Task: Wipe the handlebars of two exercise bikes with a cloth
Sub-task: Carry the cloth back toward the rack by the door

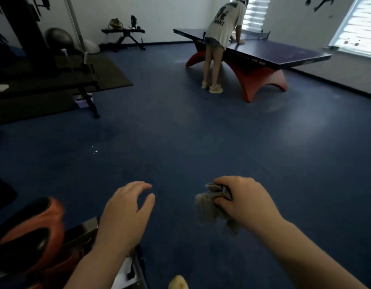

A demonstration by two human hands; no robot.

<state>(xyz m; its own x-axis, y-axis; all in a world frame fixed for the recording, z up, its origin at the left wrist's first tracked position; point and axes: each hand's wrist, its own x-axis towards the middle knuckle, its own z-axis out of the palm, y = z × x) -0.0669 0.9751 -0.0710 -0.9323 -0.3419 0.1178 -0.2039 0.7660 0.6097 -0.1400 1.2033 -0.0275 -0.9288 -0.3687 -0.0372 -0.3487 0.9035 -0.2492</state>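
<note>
My right hand point(246, 202) is closed around a crumpled grey-brown cloth point(209, 207), which hangs out to the left of my fingers above the blue floor. To its left, my left hand point(126, 207) hovers with fingers spread and curved, holding nothing. Under my left forearm, at the bottom left, sits the orange and black body of an exercise bike point(34, 232) with a metal part point(90, 224) beside it. No handlebar shows in the head view.
A person point(222, 38) leans over a blue table tennis table point(263, 51) with red legs at the back right. Black weight benches point(55, 84), dark mats and a grey exercise ball point(58, 38) fill the left side. Blue floor point(180, 132) stretches ahead.
</note>
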